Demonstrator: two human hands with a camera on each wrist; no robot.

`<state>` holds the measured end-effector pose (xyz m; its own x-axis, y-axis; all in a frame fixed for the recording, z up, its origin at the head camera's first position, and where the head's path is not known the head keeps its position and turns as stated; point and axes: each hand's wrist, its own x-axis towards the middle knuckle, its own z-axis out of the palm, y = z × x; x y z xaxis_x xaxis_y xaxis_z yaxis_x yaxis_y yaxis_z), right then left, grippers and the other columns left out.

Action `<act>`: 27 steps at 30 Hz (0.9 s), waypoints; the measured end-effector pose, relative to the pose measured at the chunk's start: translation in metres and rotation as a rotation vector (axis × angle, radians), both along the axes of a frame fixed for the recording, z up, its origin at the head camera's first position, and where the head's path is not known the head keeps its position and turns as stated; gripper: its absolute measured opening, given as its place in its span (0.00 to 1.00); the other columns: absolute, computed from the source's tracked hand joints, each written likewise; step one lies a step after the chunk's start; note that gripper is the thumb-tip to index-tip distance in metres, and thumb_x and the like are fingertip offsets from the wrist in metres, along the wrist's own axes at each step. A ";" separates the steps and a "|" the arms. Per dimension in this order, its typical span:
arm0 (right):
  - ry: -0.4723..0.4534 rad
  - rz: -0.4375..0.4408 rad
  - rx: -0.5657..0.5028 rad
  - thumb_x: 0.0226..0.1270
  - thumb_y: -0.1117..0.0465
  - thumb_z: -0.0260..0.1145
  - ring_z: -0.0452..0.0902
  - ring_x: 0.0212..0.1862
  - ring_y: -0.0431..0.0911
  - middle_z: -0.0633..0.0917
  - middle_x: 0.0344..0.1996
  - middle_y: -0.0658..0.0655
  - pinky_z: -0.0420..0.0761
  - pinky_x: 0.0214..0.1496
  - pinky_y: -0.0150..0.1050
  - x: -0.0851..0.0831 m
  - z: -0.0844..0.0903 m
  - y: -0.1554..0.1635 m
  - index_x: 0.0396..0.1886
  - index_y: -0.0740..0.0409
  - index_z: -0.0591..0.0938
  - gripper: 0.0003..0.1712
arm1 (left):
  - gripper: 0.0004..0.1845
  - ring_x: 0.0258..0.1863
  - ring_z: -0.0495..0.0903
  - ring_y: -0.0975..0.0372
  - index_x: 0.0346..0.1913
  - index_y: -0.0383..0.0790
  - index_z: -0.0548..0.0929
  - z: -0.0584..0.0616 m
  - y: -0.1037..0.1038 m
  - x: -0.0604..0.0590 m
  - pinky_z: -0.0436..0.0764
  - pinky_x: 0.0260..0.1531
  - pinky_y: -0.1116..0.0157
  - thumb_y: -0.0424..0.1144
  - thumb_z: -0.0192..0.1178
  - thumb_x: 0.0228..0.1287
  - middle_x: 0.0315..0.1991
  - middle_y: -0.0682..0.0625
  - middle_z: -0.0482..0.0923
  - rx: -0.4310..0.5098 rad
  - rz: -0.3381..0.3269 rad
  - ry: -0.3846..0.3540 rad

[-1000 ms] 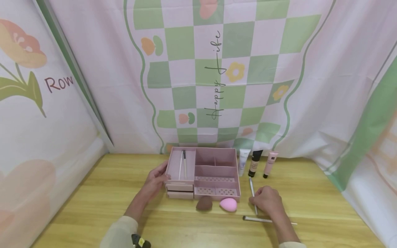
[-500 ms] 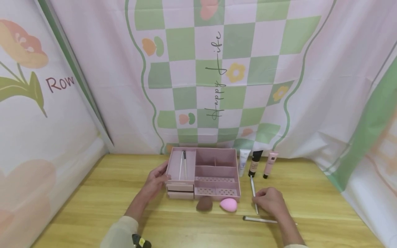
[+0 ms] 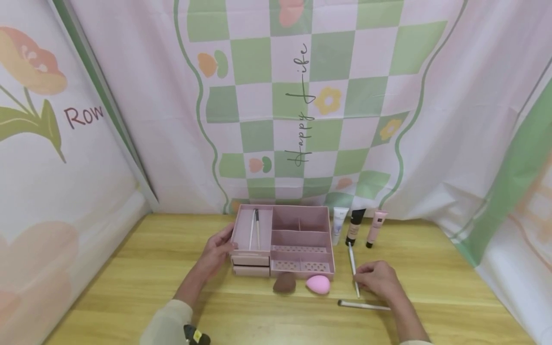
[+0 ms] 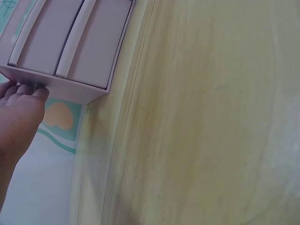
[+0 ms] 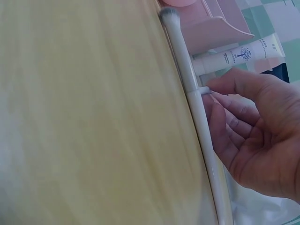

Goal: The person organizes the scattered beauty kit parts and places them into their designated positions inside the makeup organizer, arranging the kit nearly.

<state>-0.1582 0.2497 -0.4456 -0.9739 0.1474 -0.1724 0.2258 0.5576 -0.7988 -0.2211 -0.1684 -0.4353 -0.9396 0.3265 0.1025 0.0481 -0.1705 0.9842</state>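
In the head view my left hand (image 3: 217,249) rests against the left side of a pink makeup organizer (image 3: 302,209), thumb near its front corner. The left wrist view has its fingers (image 4: 40,92) touching the side wall beside two drawer fronts (image 4: 96,44). My right hand (image 3: 378,278) pinches the handle of a white makeup brush (image 3: 352,261) between thumb and fingers; the brush's far end overlaps the black-capped tube. Nearer me, a second makeup brush (image 3: 362,305) lies crosswise on the table, and it crosses in front of the held brush in the right wrist view.
Two makeup brushes (image 3: 257,230) lie in the organizer's left tray. A brown makeup sponge (image 3: 284,283) and a pink makeup sponge (image 3: 318,284) sit before it. Right of it stand a white tube (image 3: 339,225), a black-and-beige tube (image 3: 354,227) and a pink tube (image 3: 376,228). A patterned curtain (image 3: 293,120) hangs behind.
My right hand has shifted slightly right, still at the brush, whose near end has moved a little right with it. My left hand and the organizer stay put.
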 end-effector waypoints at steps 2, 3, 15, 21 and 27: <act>-0.003 -0.003 -0.014 0.56 0.68 0.71 0.83 0.29 0.41 0.89 0.30 0.59 0.89 0.33 0.33 0.000 0.000 0.000 0.43 0.76 0.84 0.17 | 0.40 0.83 0.41 0.43 0.79 0.26 0.46 0.000 0.000 0.000 0.50 0.80 0.55 0.23 0.49 0.66 0.83 0.33 0.39 -0.002 0.001 0.000; 0.000 0.004 -0.024 0.56 0.68 0.71 0.83 0.30 0.41 0.89 0.30 0.60 0.89 0.33 0.33 0.000 0.000 0.001 0.43 0.76 0.84 0.17 | 0.40 0.83 0.41 0.43 0.79 0.26 0.46 -0.001 0.000 0.000 0.50 0.80 0.55 0.23 0.49 0.67 0.83 0.33 0.39 -0.003 0.002 -0.001; -0.009 0.026 -0.214 0.58 0.72 0.69 0.86 0.33 0.42 0.89 0.33 0.60 0.91 0.38 0.33 0.001 0.001 0.004 0.49 0.81 0.80 0.21 | 0.40 0.83 0.41 0.44 0.80 0.28 0.47 -0.002 -0.001 -0.001 0.51 0.80 0.56 0.24 0.49 0.68 0.83 0.35 0.39 -0.011 -0.002 -0.010; -0.026 0.075 -0.258 0.62 0.69 0.68 0.85 0.35 0.42 0.89 0.35 0.57 0.91 0.41 0.33 0.002 0.004 0.006 0.54 0.81 0.78 0.23 | 0.39 0.83 0.41 0.44 0.80 0.28 0.47 0.000 0.000 0.000 0.50 0.80 0.55 0.25 0.50 0.68 0.83 0.35 0.39 -0.023 0.002 -0.009; -0.021 0.103 -0.276 0.62 0.67 0.69 0.85 0.35 0.40 0.90 0.35 0.53 0.91 0.42 0.32 0.004 0.014 0.004 0.55 0.80 0.79 0.24 | 0.39 0.83 0.41 0.44 0.80 0.29 0.48 0.001 0.000 0.000 0.49 0.81 0.54 0.25 0.50 0.68 0.83 0.36 0.39 -0.029 0.002 -0.010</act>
